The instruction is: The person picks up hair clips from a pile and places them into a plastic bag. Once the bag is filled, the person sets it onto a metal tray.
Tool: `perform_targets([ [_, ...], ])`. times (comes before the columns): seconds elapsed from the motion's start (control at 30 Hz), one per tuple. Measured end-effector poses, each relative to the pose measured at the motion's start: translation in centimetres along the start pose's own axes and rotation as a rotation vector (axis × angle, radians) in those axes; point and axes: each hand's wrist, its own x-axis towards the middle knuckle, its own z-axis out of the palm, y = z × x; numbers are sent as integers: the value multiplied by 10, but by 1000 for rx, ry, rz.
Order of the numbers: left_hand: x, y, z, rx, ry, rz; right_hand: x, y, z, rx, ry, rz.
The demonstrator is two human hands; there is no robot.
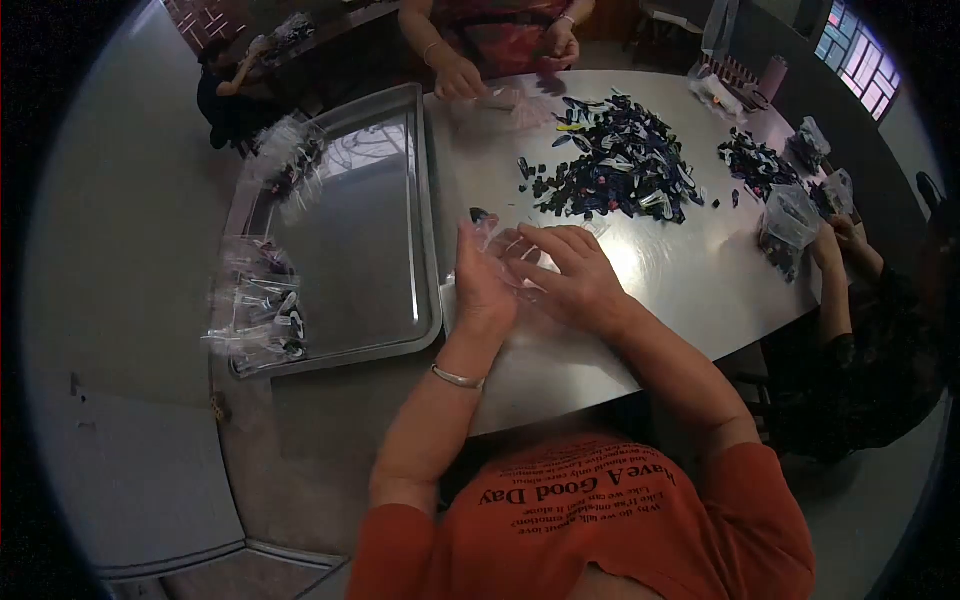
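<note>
Both of my hands meet over the near side of the metal table. My left hand grips a small clear plastic bag, with a dark snap hair clip showing at its fingertips. Bent over the same bag from the right, my right hand has its fingers closed on the film. Just beyond my hands spreads a large pile of snap hair clips, mostly black and dark blue with some white and a little yellow.
A large metal tray lies to the left, with filled clear bags along its left edge. Opposite, a person's hand is beside clear bags. Another person at right handles a filled bag near a smaller clip pile.
</note>
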Motion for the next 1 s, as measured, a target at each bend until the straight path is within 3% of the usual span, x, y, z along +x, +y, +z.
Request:
perform_targets([
  [0.1,8,17,-12,-86,42,-14,-5,8,-13,122,58,68],
  [0.2,20,35,-26,-342,-80,-2,-8,29,-8,160,118,364],
  [0.33,16,34,-21,-373,-81,-32,-23,77,-14,70,-223,725],
  [0.4,14,30,-20,-327,-84,-56,-25,88,-22,-82,-363,690],
  [0.47,15,25,-21,-341,-88,-95,-32,100,-15,-81,-365,708],
  [0.53,10,21,-17,-278,-65,-83,-25,99,-7,-164,-242,507],
  [0.67,4,8,-14,-209,-32,-133,3,95,23,-166,-218,342],
  [0.73,-5,-3,-5,-139,-10,-201,13,92,38,-161,-201,367],
  [0.87,-17,-21,1,-57,-53,-247,26,91,56,-369,-382,496],
  [1.0,-16,-17,2,-63,-39,-271,19,95,62,-419,-306,386],
])
